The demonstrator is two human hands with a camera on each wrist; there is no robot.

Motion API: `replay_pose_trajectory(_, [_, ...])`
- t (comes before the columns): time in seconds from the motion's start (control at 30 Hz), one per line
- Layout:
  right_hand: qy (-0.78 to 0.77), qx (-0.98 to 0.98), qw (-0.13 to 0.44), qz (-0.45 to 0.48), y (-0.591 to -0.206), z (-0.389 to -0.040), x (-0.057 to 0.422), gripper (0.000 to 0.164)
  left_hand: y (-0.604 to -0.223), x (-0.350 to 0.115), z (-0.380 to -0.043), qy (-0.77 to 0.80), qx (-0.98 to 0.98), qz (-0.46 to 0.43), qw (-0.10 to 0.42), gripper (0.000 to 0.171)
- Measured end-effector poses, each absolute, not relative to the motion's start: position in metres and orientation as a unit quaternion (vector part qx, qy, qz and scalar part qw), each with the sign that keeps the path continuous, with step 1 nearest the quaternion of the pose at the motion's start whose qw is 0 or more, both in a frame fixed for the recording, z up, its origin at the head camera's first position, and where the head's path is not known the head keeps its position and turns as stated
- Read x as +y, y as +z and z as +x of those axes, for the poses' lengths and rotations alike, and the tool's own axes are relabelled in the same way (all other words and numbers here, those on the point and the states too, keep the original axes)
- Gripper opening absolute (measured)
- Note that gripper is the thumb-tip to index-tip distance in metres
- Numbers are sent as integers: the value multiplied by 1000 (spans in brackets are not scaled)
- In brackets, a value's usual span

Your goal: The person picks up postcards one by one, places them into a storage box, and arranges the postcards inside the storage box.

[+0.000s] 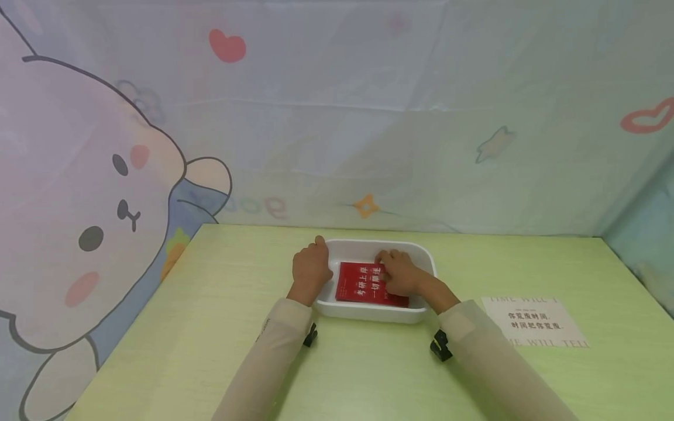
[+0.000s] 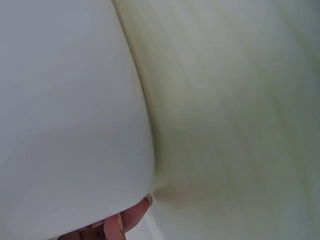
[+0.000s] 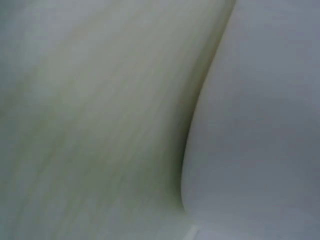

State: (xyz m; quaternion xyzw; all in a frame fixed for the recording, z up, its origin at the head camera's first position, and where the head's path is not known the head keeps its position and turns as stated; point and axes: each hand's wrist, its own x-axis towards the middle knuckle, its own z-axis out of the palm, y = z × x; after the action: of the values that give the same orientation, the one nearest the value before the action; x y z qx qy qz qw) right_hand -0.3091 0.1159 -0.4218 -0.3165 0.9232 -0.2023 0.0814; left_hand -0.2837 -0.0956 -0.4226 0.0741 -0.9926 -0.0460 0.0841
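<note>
A white plastic tub (image 1: 375,314) stands on the table in the head view. My left hand (image 1: 312,268) grips its left wall, with the thumb over the rim on the inner side. Inside the tub lies a red card (image 1: 354,285) with white Chinese characters. My right hand (image 1: 403,275) reaches in over the right wall and holds the card's right part with bent fingers; its fingertips are partly hidden. In the left wrist view, fingers (image 2: 131,217) show below the tub's outer wall (image 2: 70,115). Only the tub's wall (image 3: 260,130) and the tabletop appear in the right wrist view.
A pale printed card (image 1: 542,321) with Chinese text lies on the light green table (image 1: 237,275), right of the tub and partly behind the right sleeve (image 1: 495,362). Behind the table's far edge hangs a cloth (image 1: 337,117) with cartoon prints.
</note>
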Motion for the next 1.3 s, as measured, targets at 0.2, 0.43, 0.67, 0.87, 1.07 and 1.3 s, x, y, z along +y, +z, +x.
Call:
replay_pose_trajectory(0.2, [-179, 928, 40, -324, -420, -308, 116, 32, -419, -96, -285, -49, -993, 74, 84, 41])
replay_pose_trajectory(0.43, [-175, 932, 35, -315, -415, -308, 116, 30, -417, -96, -286, -49, -992, 76, 83, 41])
replay_pose_trajectory(0.67, [-167, 936, 31, -308, -419, -308, 116, 29, -419, -96, -286, -48, -993, 79, 76, 42])
replay_pose_trajectory(0.87, [-168, 939, 30, -300, -423, -307, 115, 28, -421, -96, -284, -47, -993, 76, 80, 41])
replay_pose_trajectory(1.07, [-167, 938, 28, -302, -424, -307, 115, 27, -423, -96, -284, -48, -992, 78, 86, 41])
replay_pose_trajectory(1.3, [-172, 937, 31, -303, -422, -304, 115, 26, -423, -96, -283, -52, -992, 77, 87, 41])
